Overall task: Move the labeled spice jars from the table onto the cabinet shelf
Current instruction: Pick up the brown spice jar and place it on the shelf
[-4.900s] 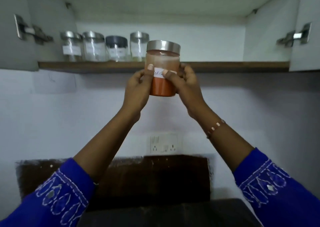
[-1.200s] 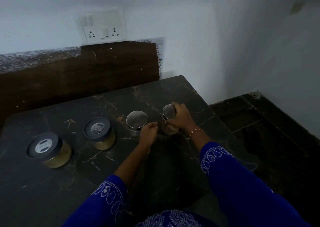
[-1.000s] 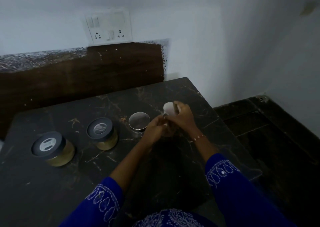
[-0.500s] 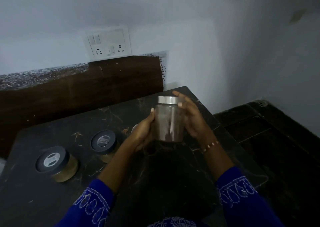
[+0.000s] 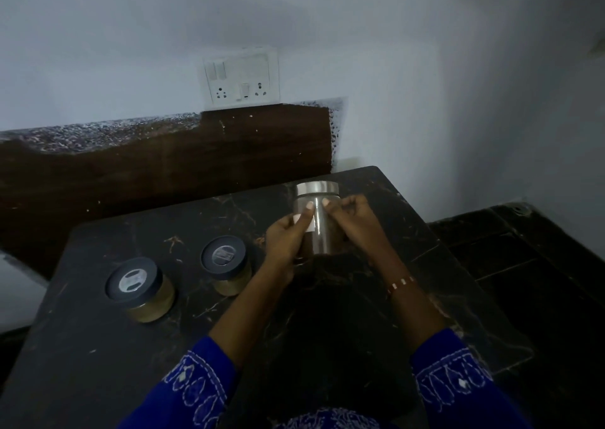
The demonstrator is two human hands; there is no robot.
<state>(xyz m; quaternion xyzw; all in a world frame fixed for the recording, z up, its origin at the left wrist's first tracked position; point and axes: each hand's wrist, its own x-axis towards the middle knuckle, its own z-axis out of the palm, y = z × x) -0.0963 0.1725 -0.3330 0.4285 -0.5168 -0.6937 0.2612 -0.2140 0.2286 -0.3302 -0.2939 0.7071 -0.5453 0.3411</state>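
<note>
A clear jar with a steel lid (image 5: 322, 229), filled with dark brown spice and bearing a white label, is held upright above the dark marble table (image 5: 98, 347). My left hand (image 5: 288, 238) grips its left side, thumb on the label. My right hand (image 5: 353, 222) holds its right side, fingers curled round it. Two squat jars with black lids stand on the table to the left: one (image 5: 226, 265) near my left wrist, one (image 5: 139, 289) further left. The steel-lidded jar seen earlier beside my left hand is hidden. The cabinet shelf is out of view.
A white switch and socket plate (image 5: 241, 76) sits on the wall above a dark brown backsplash (image 5: 163, 166). The table's right edge drops to a dark tiled floor (image 5: 523, 265). A white wall rises on the right.
After the red spice jar was held up at the shelf, both hands came down to the table and picked up the brown spice jar. It has been turned so the label faces me.
</note>
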